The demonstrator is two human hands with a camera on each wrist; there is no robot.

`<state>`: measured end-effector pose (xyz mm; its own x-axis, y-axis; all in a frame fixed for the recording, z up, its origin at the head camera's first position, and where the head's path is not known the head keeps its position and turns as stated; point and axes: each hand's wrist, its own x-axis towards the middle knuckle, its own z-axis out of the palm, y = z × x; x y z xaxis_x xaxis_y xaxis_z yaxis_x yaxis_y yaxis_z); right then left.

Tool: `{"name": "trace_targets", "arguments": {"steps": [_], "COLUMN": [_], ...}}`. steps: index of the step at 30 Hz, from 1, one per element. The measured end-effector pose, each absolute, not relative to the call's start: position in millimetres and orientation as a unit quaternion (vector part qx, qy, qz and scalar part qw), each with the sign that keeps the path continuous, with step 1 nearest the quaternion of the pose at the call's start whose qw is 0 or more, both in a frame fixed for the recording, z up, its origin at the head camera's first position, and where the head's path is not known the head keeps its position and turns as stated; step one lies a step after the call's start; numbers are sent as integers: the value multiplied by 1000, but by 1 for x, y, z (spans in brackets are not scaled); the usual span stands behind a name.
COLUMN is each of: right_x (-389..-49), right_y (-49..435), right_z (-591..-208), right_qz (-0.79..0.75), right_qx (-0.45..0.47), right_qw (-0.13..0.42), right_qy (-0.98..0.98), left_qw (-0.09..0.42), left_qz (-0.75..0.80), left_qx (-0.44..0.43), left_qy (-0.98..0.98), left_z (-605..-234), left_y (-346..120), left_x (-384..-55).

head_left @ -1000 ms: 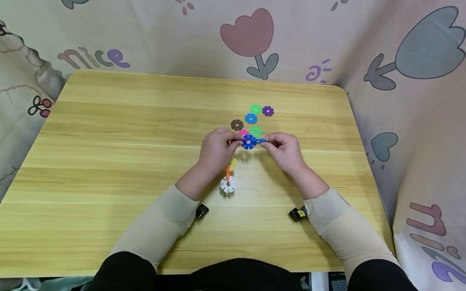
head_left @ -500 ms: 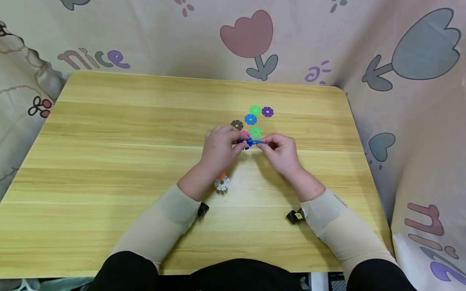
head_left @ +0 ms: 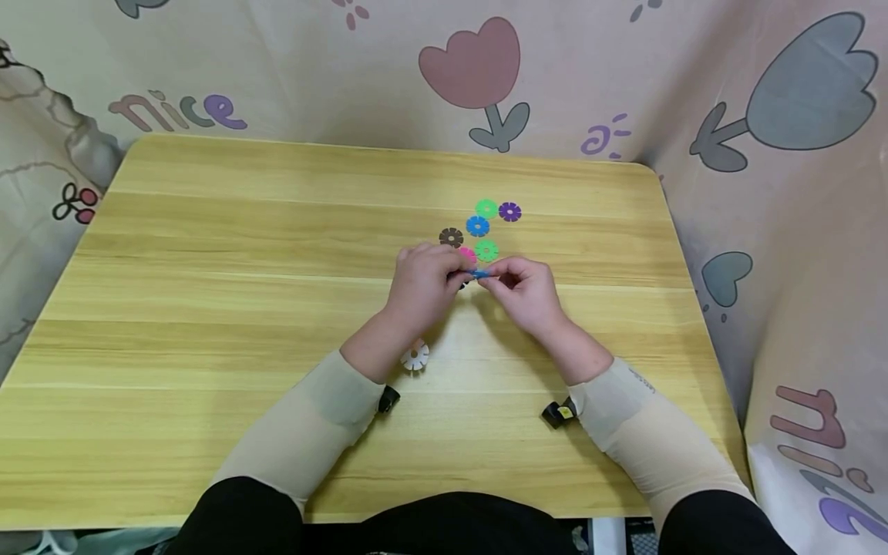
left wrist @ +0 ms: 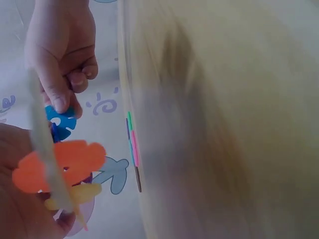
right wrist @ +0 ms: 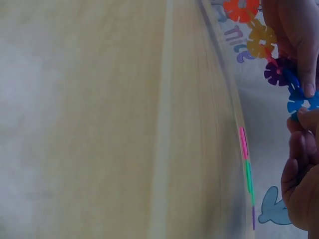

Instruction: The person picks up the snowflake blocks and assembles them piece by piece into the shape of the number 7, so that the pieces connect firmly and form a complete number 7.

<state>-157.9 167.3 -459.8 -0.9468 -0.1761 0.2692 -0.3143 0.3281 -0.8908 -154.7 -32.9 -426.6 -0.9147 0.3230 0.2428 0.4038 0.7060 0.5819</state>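
Both hands meet above the table around a chain of slotted plastic snowflake discs. My left hand (head_left: 428, 281) grips the chain near its dark blue disc (right wrist: 291, 79). Between thumb and fingertips, my right hand (head_left: 523, 289) pinches a light blue disc (head_left: 479, 273), which is right against the dark blue one. In the right wrist view, the purple disc (right wrist: 274, 73), yellow disc (right wrist: 261, 40) and orange disc (right wrist: 239, 9) follow along the chain. Its white end disc (head_left: 415, 355) hangs below the left hand, which hides much of the chain from the head view.
Loose discs lie flat just beyond the hands: a brown one (head_left: 451, 237), a pink one (head_left: 467, 253), a blue one (head_left: 477, 226), a purple one (head_left: 509, 212) and two green ones, the nearer green disc (head_left: 487, 250) beside the pink. Patterned cloth (head_left: 312, 69) stands behind the wooden table (head_left: 208, 308).
My right hand has moved left with the light blue disc, and my left hand slightly right, closing the gap. The dark blue disc turned mostly out of sight; the white disc swung left.
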Motion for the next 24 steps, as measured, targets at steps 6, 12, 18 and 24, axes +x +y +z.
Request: {"name": "trace_targets", "arguments": {"steps": [6, 12, 18, 24], "right_x": [-165, -177, -191, -204], "right_y": [178, 183, 184, 179], "right_z": [-461, -460, -463, -462], "right_qz": [515, 486, 437, 406], "right_qx": [133, 108, 77, 64], "right_qw": [31, 21, -3, -25], "right_qy": [-846, -867, -896, -911], "left_qw": [45, 39, 40, 47], "left_qz": [-308, -304, -303, -310], "left_qx": [-188, -184, -182, -179], "left_qy": [-931, -934, -935, -932], "left_z": [-427, -428, -429, -429], "left_y": [-35, -36, -37, -38], "left_x": [-156, -156, -157, -157]}}
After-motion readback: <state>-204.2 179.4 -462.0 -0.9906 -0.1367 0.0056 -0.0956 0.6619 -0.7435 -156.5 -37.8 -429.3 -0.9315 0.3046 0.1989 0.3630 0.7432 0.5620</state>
